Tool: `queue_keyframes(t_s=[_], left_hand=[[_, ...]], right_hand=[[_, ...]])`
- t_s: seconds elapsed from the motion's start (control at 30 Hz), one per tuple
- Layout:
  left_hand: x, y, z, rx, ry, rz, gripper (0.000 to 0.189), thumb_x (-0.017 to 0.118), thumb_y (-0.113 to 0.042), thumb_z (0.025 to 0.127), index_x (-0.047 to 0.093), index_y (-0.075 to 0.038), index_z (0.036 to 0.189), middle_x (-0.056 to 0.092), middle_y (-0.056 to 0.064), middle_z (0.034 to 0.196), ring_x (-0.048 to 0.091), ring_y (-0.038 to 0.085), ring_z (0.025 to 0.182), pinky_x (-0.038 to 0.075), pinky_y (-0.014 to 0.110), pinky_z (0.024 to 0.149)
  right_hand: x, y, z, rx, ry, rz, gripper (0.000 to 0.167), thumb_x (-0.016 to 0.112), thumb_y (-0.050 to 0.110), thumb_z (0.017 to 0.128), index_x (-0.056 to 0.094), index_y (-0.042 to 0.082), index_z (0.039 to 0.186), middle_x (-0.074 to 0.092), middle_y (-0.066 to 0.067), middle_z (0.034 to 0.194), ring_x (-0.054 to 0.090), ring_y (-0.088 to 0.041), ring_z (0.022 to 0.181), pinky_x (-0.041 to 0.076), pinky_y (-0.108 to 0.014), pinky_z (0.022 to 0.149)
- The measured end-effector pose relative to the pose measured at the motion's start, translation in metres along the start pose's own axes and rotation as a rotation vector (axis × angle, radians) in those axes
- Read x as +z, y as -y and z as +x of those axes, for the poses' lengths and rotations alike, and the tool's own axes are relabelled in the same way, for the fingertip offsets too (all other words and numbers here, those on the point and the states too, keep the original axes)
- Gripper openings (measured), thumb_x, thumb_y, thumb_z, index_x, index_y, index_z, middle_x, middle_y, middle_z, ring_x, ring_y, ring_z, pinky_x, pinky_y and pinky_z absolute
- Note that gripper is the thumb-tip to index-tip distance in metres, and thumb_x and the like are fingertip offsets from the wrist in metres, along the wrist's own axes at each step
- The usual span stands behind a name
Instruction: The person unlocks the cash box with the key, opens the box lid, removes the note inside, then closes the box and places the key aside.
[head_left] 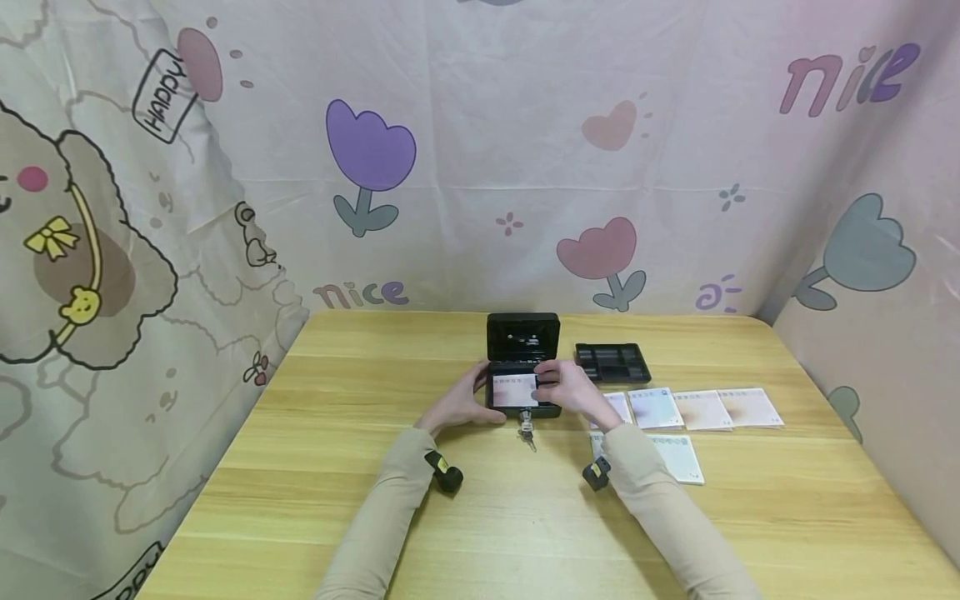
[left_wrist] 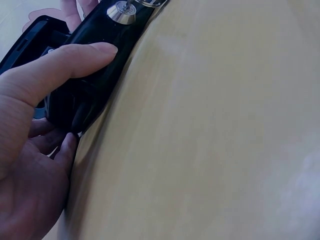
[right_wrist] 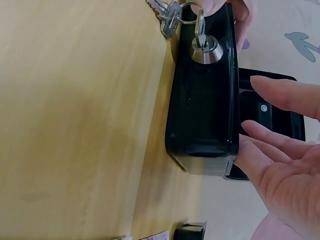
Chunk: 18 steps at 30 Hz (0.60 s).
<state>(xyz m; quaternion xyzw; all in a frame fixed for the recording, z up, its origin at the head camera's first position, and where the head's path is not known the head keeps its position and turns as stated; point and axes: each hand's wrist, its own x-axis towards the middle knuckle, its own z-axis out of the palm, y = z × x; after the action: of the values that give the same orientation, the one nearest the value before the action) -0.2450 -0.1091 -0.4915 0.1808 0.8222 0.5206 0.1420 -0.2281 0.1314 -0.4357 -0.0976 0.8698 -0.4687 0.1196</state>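
One glossy black rectangular box at the head view's centre is clamped between the left hand's thumb and fingers; the right hand's are held apart.

Head view: "HAPPY" in black capitals on a bordered sign, upper left of the cloth backdrop; second sign at lower left, cut by the frame edge, ending "PPY". "nice" on backdrop twice: upper right, and just above the tabletop. Paper slips: print too small to read.
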Motion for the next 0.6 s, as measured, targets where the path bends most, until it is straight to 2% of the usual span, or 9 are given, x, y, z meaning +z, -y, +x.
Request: queue_keyframes(t_s=[0.2,0.4,0.6], left_hand=[[-0.0002,0.0005,0.0007,0.005,0.001,0.002,0.115,0.091,-0.014,0.070,0.018,0.003,0.158,0.023,0.024,0.165,0.030,0.038,0.152,0.026,0.047,0.128],[-0.0003,0.0012,0.0009,0.003,0.003,0.002,0.114,0.090,-0.014,0.071,0.018,0.002,0.158,0.023,0.024,0.166,0.030,0.038,0.152,0.026,0.046,0.128],[-0.0003,0.0008,0.0005,0.008,0.003,-0.008,0.114,0.090,-0.014,0.071,0.018,0.003,0.158,0.023,0.024,0.165,0.029,0.038,0.153,0.026,0.047,0.128]], right_hand=[[0.0015,0.0014,0.0039,0.032,0.046,-0.005,0.055,0.073,0.006,0.086,0.054,-0.006,0.137,0.055,-0.028,0.144,0.053,-0.040,0.136,0.051,-0.047,0.111],[0.0022,0.0011,0.0064,0.051,0.098,0.038,0.058,0.072,0.002,0.087,0.050,-0.008,0.140,0.050,-0.031,0.147,0.056,-0.041,0.133,0.052,-0.045,0.109],[0.0019,-0.0014,0.0070,0.031,0.101,0.055,0.060,0.073,0.003,0.085,0.050,-0.008,0.140,0.051,-0.029,0.148,0.049,-0.041,0.139,0.050,-0.047,0.112]])
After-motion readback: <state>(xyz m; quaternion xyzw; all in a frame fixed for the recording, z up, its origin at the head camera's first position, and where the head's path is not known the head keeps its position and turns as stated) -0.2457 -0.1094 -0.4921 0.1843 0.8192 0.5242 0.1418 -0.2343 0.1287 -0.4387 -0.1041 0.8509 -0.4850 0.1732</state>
